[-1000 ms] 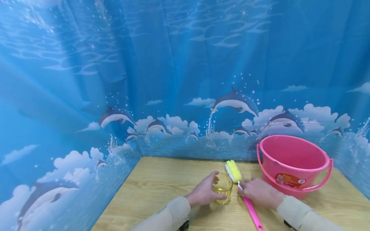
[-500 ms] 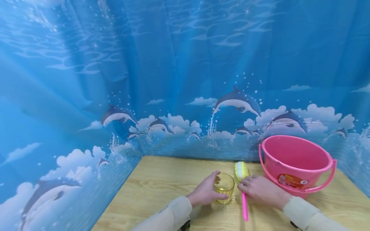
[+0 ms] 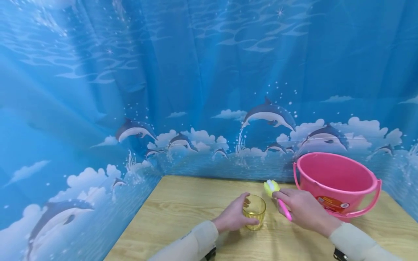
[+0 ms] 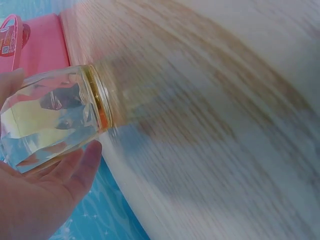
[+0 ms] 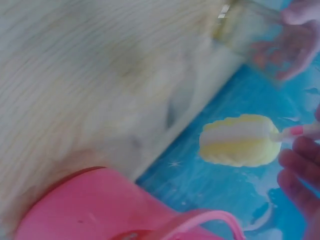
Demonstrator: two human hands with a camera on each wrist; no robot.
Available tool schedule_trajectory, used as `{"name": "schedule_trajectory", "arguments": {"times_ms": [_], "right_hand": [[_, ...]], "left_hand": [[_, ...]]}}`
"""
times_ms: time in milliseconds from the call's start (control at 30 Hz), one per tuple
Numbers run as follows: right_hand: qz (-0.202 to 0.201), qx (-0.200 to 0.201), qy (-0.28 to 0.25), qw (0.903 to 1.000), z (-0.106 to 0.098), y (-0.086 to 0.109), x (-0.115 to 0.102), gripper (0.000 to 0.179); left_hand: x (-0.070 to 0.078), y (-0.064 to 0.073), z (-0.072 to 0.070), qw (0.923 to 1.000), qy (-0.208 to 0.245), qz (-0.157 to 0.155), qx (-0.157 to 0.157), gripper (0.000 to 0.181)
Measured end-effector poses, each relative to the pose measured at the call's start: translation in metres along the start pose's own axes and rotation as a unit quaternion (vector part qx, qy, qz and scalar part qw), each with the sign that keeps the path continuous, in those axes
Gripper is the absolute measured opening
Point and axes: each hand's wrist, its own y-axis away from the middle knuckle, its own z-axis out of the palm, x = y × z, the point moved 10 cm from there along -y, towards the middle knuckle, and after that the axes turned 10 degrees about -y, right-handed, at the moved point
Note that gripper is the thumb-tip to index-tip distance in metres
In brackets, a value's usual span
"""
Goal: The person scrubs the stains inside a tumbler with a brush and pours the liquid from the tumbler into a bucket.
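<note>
My left hand (image 3: 232,216) holds a clear yellow drinking glass (image 3: 255,214), thumb on the near side and fingers round the far side. The glass (image 4: 55,112) stands upright on the table. My right hand (image 3: 305,209) pinches the pink handle (image 3: 285,210) of a bottle brush with a yellow and white sponge head (image 3: 271,187). The brush is lifted and tilted, its head pointing away from me. In the right wrist view the sponge head (image 5: 240,141) appears apart from the glass (image 5: 250,37). Part of the handle is hidden by the right hand.
A pink bucket (image 3: 310,177) with its handle hanging down in front stands at the table's right, close behind the right hand. The wooden table (image 3: 183,203) ends at a blue dolphin-print curtain (image 3: 202,90) behind and at the left.
My right hand has picked the bottle brush up off the table and turned it, its handle end rising toward the hand. The left hand and the glass have stayed in place.
</note>
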Motion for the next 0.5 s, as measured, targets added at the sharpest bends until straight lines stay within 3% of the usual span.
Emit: {"name": "schedule_trajectory", "arguments": {"times_ms": [233,400,500], "right_hand": [[0.070,0.050,-0.052,0.9949,-0.040,-0.012,0.000,0.033],[0.143,0.058,-0.133,0.9789,-0.061,-0.022,0.003,0.028],[0.152,0.070,-0.170,0.9711,-0.072,-0.030,0.001,0.023]], "left_hand": [[-0.001,0.000,0.001,0.9999,0.004,-0.009,-0.006,0.097],[-0.004,-0.002,0.003,0.9998,0.008,-0.017,-0.010,0.097],[-0.004,-0.002,0.004,0.9998,0.009,-0.014,-0.008,0.097]]}}
